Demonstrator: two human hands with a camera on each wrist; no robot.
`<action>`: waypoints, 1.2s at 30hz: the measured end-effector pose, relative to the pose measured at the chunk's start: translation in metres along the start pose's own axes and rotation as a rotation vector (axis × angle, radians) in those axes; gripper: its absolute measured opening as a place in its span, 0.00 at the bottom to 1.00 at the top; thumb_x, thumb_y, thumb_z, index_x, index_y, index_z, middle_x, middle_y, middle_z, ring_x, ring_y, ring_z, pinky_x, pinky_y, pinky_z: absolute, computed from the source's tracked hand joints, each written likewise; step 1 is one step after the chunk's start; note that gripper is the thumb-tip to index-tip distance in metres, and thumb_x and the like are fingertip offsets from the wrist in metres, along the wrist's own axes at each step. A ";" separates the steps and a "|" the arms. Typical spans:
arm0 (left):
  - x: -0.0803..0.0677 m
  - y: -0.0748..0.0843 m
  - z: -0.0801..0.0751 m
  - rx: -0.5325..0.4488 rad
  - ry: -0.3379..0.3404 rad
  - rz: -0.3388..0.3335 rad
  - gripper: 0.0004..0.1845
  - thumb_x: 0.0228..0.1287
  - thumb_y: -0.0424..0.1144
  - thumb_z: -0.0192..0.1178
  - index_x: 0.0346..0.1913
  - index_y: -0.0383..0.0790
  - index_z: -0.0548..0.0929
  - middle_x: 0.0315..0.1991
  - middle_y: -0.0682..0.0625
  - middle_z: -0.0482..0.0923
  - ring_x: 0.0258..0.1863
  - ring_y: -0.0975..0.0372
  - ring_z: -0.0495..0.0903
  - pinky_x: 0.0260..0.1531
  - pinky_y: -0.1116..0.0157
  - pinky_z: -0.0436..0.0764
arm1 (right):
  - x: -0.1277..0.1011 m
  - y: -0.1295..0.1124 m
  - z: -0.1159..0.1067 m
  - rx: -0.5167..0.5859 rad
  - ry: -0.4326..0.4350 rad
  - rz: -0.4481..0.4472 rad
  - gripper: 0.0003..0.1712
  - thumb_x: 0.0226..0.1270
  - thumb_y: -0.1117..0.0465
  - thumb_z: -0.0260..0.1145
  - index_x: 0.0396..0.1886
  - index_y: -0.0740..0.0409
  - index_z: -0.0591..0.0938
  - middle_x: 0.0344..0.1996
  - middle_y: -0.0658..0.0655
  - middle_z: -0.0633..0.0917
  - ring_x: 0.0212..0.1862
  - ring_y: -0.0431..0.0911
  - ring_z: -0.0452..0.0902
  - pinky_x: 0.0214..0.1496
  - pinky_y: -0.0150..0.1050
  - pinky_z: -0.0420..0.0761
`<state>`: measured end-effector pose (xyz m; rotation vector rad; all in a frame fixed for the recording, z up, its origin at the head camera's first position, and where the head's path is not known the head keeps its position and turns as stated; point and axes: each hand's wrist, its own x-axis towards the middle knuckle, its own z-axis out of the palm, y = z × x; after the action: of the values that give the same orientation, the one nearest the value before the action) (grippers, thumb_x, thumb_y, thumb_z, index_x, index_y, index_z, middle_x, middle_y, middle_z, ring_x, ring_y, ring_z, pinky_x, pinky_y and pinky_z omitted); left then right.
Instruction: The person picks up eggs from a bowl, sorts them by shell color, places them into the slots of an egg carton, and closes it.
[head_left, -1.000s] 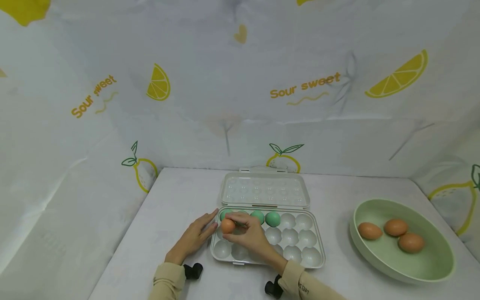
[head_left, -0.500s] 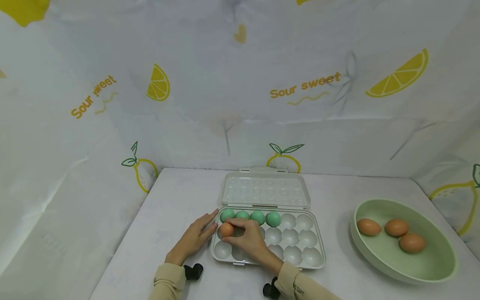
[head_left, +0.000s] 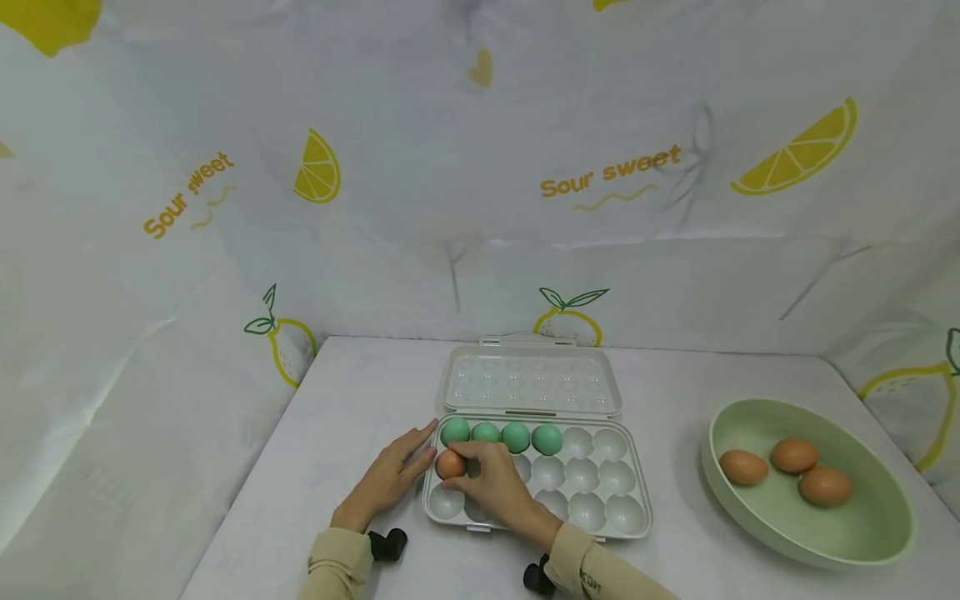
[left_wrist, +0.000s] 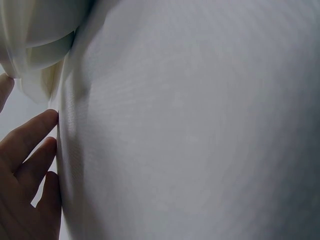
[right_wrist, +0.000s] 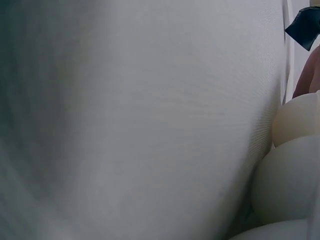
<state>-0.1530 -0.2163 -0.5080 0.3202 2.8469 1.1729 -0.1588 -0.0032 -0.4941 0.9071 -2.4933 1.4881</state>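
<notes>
A white egg tray (head_left: pixel 626 527) lies open on the table, its lid (head_left: pixel 531 380) folded back. Several green eggs (head_left: pixel 516 437) fill the back row's left cups. My right hand (head_left: pixel 491 479) pinches a brown egg (head_left: pixel 450 464) in the leftmost cup of the middle row. Flat on the table, my left hand (head_left: pixel 390 475) touches the tray's left edge with straight fingers (left_wrist: pixel 30 150). The right wrist view shows only the tray's underside (right_wrist: pixel 295 170) and cloth.
A pale green bowl (head_left: pixel 862 542) at the right holds three brown eggs (head_left: pixel 793 455). Lemon-print cloth (head_left: pixel 480 167) walls the back and sides. The white table (head_left: pixel 345 400) drops off at its left edge.
My right hand lowered the brown egg from above the tray into the leftmost middle-row cup. The left hand stayed put.
</notes>
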 end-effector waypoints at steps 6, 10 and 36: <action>0.000 0.000 -0.001 -0.006 -0.006 0.014 0.28 0.79 0.50 0.54 0.77 0.48 0.68 0.73 0.40 0.71 0.76 0.37 0.64 0.76 0.37 0.63 | -0.001 0.001 0.000 0.004 0.027 -0.005 0.32 0.47 0.64 0.84 0.53 0.71 0.86 0.51 0.65 0.89 0.55 0.53 0.88 0.57 0.44 0.88; 0.000 0.000 0.001 -0.007 -0.004 0.005 0.28 0.79 0.51 0.53 0.77 0.49 0.69 0.73 0.41 0.71 0.76 0.37 0.64 0.76 0.37 0.63 | -0.003 0.003 -0.001 0.075 0.042 0.027 0.31 0.48 0.63 0.84 0.53 0.70 0.86 0.51 0.65 0.90 0.55 0.53 0.88 0.59 0.43 0.87; -0.001 0.003 0.001 0.036 0.015 -0.009 0.29 0.79 0.52 0.53 0.77 0.50 0.69 0.73 0.41 0.72 0.76 0.38 0.64 0.75 0.37 0.63 | -0.002 -0.002 -0.079 0.341 0.104 0.093 0.31 0.54 0.66 0.81 0.59 0.70 0.84 0.59 0.68 0.85 0.65 0.60 0.80 0.67 0.50 0.79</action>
<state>-0.1515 -0.2133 -0.5066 0.3009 2.8819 1.1281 -0.1722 0.0623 -0.4527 0.7399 -2.2764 1.9776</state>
